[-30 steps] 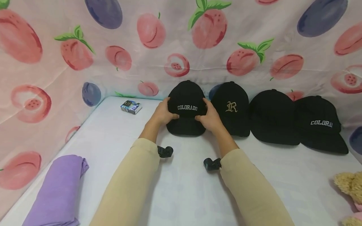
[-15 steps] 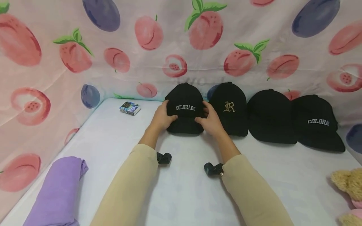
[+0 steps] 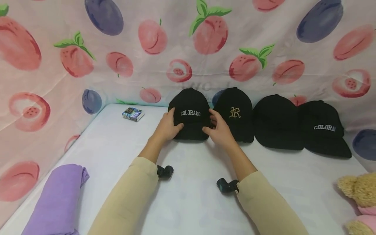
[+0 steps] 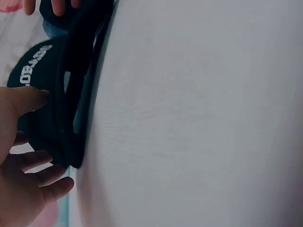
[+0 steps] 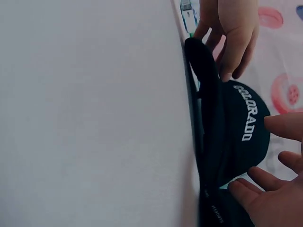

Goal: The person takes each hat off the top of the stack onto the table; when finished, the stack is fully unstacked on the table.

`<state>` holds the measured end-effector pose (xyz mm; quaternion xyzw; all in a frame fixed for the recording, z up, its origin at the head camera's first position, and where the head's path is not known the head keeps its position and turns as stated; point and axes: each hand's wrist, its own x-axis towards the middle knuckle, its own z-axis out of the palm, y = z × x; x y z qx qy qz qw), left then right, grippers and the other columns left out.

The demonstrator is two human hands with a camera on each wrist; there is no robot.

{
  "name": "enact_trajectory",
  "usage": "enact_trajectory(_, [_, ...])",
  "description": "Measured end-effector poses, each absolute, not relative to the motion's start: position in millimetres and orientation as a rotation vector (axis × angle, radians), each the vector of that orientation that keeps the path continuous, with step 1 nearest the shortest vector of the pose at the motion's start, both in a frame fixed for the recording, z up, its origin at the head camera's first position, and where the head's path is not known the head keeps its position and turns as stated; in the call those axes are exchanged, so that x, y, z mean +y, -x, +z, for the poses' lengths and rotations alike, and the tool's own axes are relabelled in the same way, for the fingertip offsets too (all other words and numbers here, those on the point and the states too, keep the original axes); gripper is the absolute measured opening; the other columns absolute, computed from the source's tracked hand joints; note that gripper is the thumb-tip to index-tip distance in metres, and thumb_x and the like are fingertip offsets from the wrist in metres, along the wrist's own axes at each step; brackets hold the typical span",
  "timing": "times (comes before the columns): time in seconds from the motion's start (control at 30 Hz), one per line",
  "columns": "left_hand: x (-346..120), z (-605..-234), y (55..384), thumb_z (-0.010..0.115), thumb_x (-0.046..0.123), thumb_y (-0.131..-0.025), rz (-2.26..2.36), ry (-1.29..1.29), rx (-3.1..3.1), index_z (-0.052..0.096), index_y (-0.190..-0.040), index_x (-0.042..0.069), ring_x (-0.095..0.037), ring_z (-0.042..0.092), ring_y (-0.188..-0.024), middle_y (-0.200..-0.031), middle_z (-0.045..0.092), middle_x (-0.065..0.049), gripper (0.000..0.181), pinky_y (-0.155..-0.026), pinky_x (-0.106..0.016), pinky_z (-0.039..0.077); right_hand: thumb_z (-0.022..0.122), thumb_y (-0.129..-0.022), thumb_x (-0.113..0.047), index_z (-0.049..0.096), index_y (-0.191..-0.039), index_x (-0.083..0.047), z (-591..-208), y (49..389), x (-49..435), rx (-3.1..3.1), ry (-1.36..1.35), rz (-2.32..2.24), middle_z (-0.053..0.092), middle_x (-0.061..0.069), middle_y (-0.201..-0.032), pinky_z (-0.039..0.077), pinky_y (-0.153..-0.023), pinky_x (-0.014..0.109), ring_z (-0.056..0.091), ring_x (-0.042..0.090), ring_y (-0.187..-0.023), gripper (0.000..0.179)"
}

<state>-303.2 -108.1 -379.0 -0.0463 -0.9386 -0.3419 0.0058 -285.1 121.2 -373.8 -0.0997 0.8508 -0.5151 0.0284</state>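
Observation:
A black cap point(image 3: 191, 101) with white COLORADO lettering stands on the white surface, brim forward, against the fruit-print cloth. My left hand point(image 3: 168, 125) is at its left side. In the left wrist view the left hand point(image 4: 23, 175) has spread fingers, its thumb over the cap front point(image 4: 45, 120). To the right of the cap is my right hand point(image 3: 220, 128), loosely spread. The right wrist view shows the right hand point(image 5: 274, 194) with fingers apart beside the crown point(image 5: 255, 146). A black cap with a gold R point(image 3: 235, 125) stands just behind the right hand.
Further right stand a plain black cap point(image 3: 276, 124) and another lettered black cap point(image 3: 320, 114), overlapping. A small patterned box point(image 3: 133, 114) lies back left. Folded purple cloth point(image 3: 55, 199) is front left, a plush toy point(image 3: 356, 192) front right. Printed cloth point(image 3: 117, 88) hangs behind.
Both hands have loosened from the cap's sides, and the right hand has drawn slightly right. The cap stays in place against the cloth. The head view has shifted a little.

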Motion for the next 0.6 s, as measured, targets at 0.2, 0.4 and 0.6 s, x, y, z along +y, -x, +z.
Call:
enact_trajectory(0.2, [-108.0, -375.7, 294.0, 0.063, 0.031, -0.101, -1.049, 0.238, -2.906, 0.019, -0.165, 0.010, -0.040, 0.031, -0.153, -0.164, 0.029, -0.023, 0.080, -0.125, -0.054, 0.028, 0.064, -0.100, -0.013, 0.026, -0.164, -0.016, -372.8, 276.3, 123.4, 2.736, 0.422, -1.463, 0.034, 0.019, -0.165, 0.034, -0.121, 0.058, 0.034, 0.042, -0.152, 0.075])
enact_trajectory(0.4, [-101.7, -371.0, 282.0, 0.063, 0.033, -0.101, -1.029, 0.347, -2.877, 0.025, -0.165, 0.014, -0.040, 0.033, -0.150, -0.163, 0.031, -0.018, 0.076, -0.123, -0.056, 0.032, 0.065, -0.099, -0.013, 0.028, -0.163, -0.015, -373.2, 268.7, 128.0, 2.826, 0.483, -1.371, 0.037, 0.022, -0.161, 0.036, -0.118, 0.061, 0.039, 0.043, -0.147, 0.074])
enact_trajectory(0.6, [-96.0, -366.1, 268.9, 0.064, 0.034, -0.101, -0.929, 0.492, -2.882, 0.027, -0.164, 0.014, -0.041, 0.033, -0.150, -0.165, 0.030, -0.018, 0.076, -0.122, -0.056, 0.034, 0.065, -0.098, -0.013, 0.029, -0.163, -0.015, -371.2, 260.3, 131.3, 2.911, 0.550, -1.276, 0.036, 0.022, -0.160, 0.035, -0.117, 0.063, 0.038, 0.042, -0.148, 0.075])
